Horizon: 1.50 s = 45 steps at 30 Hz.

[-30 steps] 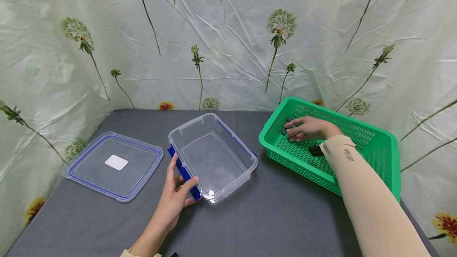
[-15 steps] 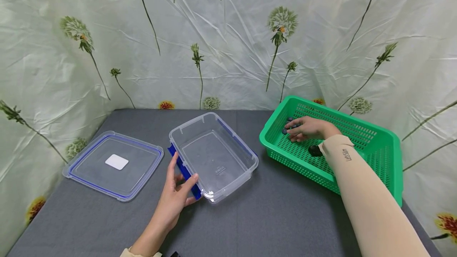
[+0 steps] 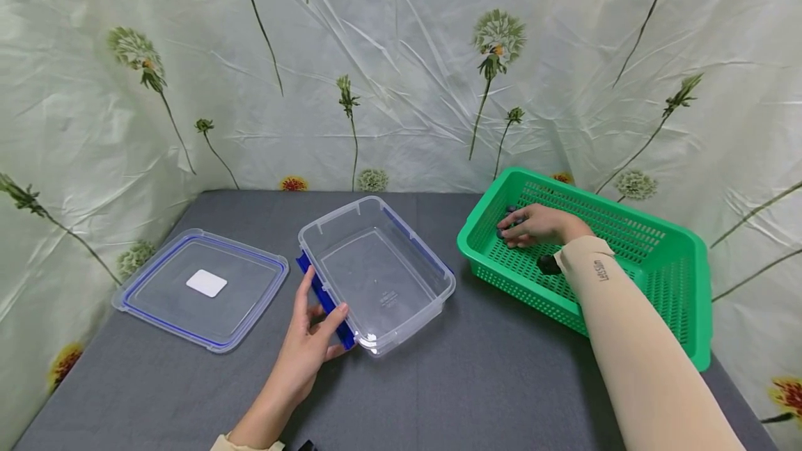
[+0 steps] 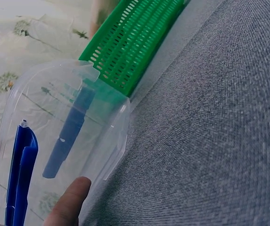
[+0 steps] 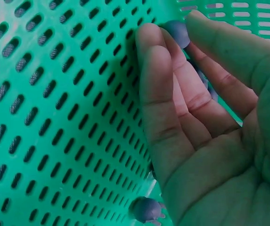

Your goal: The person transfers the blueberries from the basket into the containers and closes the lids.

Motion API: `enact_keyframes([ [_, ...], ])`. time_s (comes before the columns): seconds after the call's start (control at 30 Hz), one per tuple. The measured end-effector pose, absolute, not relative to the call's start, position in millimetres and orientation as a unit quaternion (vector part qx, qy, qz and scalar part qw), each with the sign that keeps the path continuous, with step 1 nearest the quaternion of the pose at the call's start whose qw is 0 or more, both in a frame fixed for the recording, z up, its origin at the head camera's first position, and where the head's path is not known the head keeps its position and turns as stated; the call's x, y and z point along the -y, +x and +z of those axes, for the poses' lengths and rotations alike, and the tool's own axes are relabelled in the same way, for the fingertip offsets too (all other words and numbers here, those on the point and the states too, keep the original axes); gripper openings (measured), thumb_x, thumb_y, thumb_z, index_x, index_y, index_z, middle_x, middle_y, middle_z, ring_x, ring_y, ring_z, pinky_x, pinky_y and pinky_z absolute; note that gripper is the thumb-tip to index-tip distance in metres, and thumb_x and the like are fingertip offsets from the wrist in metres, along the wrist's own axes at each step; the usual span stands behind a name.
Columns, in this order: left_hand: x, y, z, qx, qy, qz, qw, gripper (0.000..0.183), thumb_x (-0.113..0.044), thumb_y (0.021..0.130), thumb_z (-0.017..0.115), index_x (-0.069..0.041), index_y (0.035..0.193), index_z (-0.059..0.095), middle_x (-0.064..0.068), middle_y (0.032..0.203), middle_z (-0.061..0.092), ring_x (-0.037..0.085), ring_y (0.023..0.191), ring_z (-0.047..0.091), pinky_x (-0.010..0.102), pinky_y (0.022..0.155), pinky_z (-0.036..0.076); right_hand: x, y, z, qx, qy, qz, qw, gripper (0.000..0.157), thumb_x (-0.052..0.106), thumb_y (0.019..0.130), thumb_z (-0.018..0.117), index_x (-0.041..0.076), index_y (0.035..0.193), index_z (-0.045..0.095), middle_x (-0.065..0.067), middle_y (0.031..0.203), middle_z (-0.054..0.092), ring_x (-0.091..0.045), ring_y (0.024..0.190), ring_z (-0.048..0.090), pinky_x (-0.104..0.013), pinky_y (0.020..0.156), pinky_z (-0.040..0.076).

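Head cam looks forward-down over the tabletop (image 3: 476, 381). Wrist cams sit close, both catching the green basket (image 4: 130, 47).

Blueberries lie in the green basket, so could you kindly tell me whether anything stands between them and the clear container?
Yes: the left wall of the green basket stands between the blueberries and the clear container, whose raised side comes next; nothing else visible does; the lid lies aside.

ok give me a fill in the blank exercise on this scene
The right hand is near berries in a basket coloured ____.
The left hand grips the clear container at a clip coloured ____.
In the head view, the lid lies to the container's ____.
The lid's label is coloured ____.

Missing words: green; blue; left; white.
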<state>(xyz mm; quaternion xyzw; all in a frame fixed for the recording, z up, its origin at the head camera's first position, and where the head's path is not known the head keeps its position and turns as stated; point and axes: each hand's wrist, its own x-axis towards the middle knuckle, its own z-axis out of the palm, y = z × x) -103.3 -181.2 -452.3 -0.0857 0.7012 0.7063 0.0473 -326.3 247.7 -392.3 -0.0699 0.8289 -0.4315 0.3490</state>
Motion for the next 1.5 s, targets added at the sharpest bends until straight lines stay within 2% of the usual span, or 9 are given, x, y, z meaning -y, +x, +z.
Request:
enact_keyframes([
  [0.37, 182.2, -103.7, -453.8, -0.697, -0.080, 0.711, 0.053, 0.089, -0.029, 0.109, 0.065, -0.055, 0.168, 0.004, 0.025, 0.151, 0.044, 0.037, 0.126, 0.065, 0.061, 0.092, 0.062, -233.7, -322.7, -391.2, -0.836, -0.038, -0.429, 0.341, 0.045, 0.004, 0.106, 0.065, -0.011, 0.146, 0.052, -0.005, 0.102, 0.075, -0.010, 0.087, 0.073, -0.024, 0.083, 0.061],
  [0.73, 180.6, -103.8, -453.0, -0.697, -0.074, 0.711, 0.048, 0.090, -0.028, 0.109, 0.066, -0.053, 0.169, 0.004, 0.027, 0.152, 0.045, 0.038, 0.127, 0.065, 0.061, 0.093, 0.062, -233.9, -322.8, -392.2, -0.850, -0.037, -0.408, 0.330, 0.030, 0.002, 0.106, 0.066, -0.009, 0.131, 0.054, -0.006, 0.096, 0.069, -0.009, 0.079, 0.071, -0.025, 0.079, 0.061],
  [1.13, 180.6, -103.2, -453.5, -0.702, -0.078, 0.707, 0.044, 0.090, -0.028, 0.109, 0.066, -0.053, 0.169, 0.004, 0.027, 0.150, 0.046, 0.036, 0.125, 0.066, 0.060, 0.092, 0.063, -244.0, -317.8, -390.3, -0.862, -0.048, -0.386, 0.324, 0.031, 0.011, 0.109, 0.063, -0.008, 0.133, 0.058, -0.004, 0.098, 0.069, -0.011, 0.085, 0.067, -0.026, 0.081, 0.059],
  [1.5, 180.7, -103.1, -453.8, -0.703, -0.080, 0.705, 0.042, 0.090, -0.029, 0.109, 0.066, -0.053, 0.169, 0.004, 0.027, 0.149, 0.047, 0.033, 0.121, 0.068, 0.059, 0.091, 0.064, -256.2, -315.8, -384.7, -0.837, -0.082, -0.428, 0.332, 0.037, 0.010, 0.111, 0.057, -0.011, 0.142, 0.053, -0.004, 0.108, 0.070, -0.013, 0.095, 0.066, -0.029, 0.087, 0.059],
])
